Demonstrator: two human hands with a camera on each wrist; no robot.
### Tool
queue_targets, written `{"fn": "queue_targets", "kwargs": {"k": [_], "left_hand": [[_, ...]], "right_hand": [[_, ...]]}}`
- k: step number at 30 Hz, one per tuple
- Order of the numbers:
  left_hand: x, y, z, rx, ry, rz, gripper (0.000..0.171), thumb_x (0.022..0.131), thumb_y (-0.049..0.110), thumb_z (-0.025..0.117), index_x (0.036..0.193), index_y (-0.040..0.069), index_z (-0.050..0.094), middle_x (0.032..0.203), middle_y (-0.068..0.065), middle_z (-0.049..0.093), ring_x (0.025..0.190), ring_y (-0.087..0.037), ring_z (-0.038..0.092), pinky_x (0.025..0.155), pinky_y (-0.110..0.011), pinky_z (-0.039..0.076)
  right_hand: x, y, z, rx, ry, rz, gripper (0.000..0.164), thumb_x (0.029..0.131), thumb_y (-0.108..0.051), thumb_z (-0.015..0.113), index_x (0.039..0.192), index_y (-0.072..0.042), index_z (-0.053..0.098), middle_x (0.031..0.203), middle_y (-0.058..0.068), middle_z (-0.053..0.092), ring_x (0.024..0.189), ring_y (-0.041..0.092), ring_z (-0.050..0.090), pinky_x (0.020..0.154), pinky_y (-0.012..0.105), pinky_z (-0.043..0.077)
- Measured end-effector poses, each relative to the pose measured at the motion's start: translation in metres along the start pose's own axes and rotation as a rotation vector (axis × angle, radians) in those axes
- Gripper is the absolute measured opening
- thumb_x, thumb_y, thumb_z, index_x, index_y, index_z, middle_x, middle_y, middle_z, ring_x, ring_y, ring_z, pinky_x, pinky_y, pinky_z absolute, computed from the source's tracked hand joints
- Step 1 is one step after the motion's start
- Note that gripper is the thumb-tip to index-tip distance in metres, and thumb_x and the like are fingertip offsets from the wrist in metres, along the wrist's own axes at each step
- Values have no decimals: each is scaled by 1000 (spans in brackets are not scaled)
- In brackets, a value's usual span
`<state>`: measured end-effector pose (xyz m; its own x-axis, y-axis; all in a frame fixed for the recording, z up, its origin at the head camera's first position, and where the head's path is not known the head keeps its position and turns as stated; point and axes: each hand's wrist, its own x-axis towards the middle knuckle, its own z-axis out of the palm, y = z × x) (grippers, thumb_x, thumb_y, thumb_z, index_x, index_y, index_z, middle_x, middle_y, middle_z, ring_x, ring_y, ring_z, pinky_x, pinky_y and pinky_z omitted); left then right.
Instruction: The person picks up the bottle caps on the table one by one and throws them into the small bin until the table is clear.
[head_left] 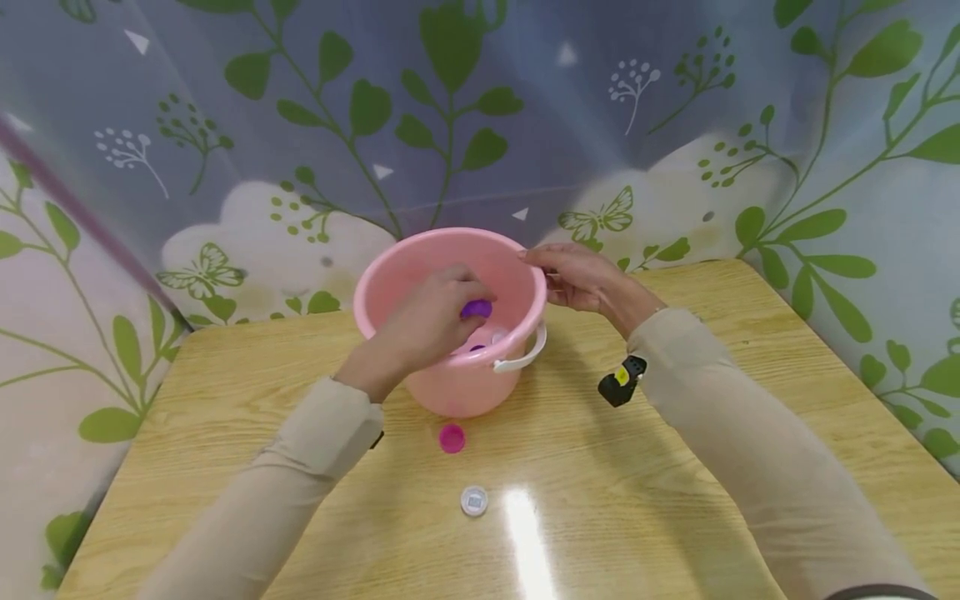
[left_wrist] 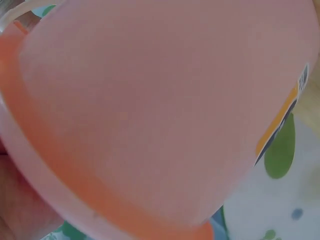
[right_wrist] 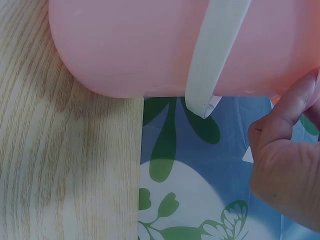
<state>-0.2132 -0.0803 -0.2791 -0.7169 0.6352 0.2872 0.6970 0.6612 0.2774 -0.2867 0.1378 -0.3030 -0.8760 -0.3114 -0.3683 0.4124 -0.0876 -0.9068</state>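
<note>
A pink bucket (head_left: 461, 387) with a white handle (head_left: 528, 354) stands upright on the wooden table. Inside its mouth my left hand (head_left: 431, 321) reaches down and pinches a small purple cap-like piece (head_left: 476, 309). Below that piece, a whitish item (head_left: 498, 336) and another purple bit show partly at the bucket's bottom. My right hand (head_left: 581, 275) grips the bucket's rim from the right side, and the right wrist view shows that hand (right_wrist: 285, 145) with the thumb against the rim. The left wrist view is mostly filled by the bucket wall (left_wrist: 150, 100), hiding the fingers.
On the table (head_left: 637, 500) in front of the bucket lie a small pink round cap (head_left: 452, 438) and a white round disc (head_left: 474, 501) with a printed square. A leaf-patterned sheet (head_left: 525, 125) hangs close behind the bucket and at both sides.
</note>
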Motion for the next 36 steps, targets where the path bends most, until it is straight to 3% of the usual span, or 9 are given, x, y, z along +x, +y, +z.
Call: {"fn": "queue_targets", "kwargs": {"k": [13,24,36], "left_hand": [[-1,-6,6,-87,-56,-45,21,87,9,69,107,5,72,100,-5,67,93,-19,56,83,-29,47],[1,-7,7,-141,-130,-98,25,88,12,68,112,5,71,101,-2,67,93,-17,56,85,-28,46],[2,-7,7,-239,-204,-168,28,87,13,70,115,8,69,104,-1,68,95,-14,61,86,-28,49]], "right_hand": [[2,0,1,13,-1,7,18,95,-20,61,102,-3,61,81,5,59,63,11,60,57,20,55],[0,0,2,46,-29,8,24,95,-18,61,110,0,56,83,5,61,64,11,61,62,21,56],[1,2,2,68,-34,6,16,95,-18,60,100,-2,61,78,5,61,61,11,62,58,20,55]]}}
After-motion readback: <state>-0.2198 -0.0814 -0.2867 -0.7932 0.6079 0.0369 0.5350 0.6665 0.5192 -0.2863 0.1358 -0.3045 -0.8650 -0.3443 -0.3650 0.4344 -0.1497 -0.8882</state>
